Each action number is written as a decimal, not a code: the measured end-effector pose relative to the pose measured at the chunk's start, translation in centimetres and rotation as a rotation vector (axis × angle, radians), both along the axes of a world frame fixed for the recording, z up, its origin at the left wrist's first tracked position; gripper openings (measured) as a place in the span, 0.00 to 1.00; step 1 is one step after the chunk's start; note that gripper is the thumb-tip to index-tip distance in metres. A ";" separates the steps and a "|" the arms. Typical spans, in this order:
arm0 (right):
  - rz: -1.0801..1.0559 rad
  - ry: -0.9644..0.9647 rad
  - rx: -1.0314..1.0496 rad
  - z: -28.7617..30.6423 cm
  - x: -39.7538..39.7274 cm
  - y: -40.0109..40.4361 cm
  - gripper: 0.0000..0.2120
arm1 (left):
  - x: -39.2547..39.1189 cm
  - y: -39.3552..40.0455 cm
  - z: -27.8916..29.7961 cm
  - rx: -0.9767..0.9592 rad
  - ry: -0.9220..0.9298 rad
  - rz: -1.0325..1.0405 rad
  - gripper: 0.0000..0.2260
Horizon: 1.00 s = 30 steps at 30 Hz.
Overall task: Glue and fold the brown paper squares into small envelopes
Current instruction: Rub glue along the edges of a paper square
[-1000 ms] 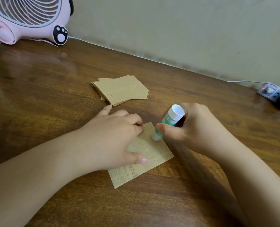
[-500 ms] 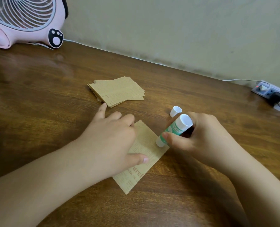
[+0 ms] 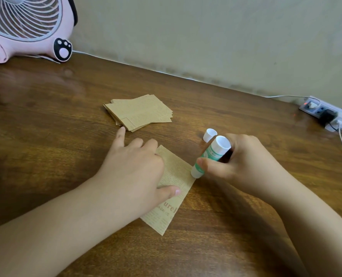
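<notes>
On the wooden table (image 3: 46, 120), a brown paper square (image 3: 174, 172) is pinned flat under the left hand (image 3: 134, 172) while a glue stick (image 3: 210, 156), gripped by the right hand (image 3: 244, 162), is rubbed along its edge; folding seems next.

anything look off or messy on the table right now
Nothing is spilled or damaged. The paper stack is fanned unevenly, and the loose glue cap stands by the right hand, which holds the glue stick at the edge of the paper pressed by the left hand.

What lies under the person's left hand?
The left hand presses flat on a brown paper square, which lies on the wooden table. The covered part of the square cannot be seen.
</notes>
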State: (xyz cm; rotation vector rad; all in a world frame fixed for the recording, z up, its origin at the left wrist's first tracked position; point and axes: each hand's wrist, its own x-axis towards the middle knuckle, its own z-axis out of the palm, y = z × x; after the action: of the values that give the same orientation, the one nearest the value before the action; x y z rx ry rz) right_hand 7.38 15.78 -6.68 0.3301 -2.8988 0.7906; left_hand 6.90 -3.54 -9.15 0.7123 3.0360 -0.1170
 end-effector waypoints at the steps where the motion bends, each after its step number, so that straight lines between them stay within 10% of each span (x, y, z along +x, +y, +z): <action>1: -0.019 0.002 -0.002 -0.1 -0.1 -0.1 0.11 | 0.1 0.1 0.1 -0.002 0.007 0.018 0.32; 10: -0.121 -0.007 -0.051 -0.6 -1.1 -0.9 0.16 | 1.5 2.4 0.9 -0.090 0.091 0.136 0.34; 16: -0.102 0.018 -0.002 -0.5 -1.6 -1.6 0.16 | -0.4 -0.6 0.9 0.253 -0.004 -0.144 0.25; 21: -0.080 0.030 0.029 -0.5 -1.9 -1.7 0.15 | -1.5 -1.5 0.2 0.161 -0.139 -0.283 0.40; 30: -0.071 0.029 -0.040 -0.2 -2.6 -1.8 0.15 | -1.1 -0.9 -0.4 0.172 -0.064 -0.191 0.37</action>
State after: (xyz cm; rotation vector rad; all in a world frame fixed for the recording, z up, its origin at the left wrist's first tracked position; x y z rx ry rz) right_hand 4.75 13.95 -6.85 0.2315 -2.8457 0.8245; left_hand 5.81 -4.46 -9.58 0.9963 2.9367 0.1638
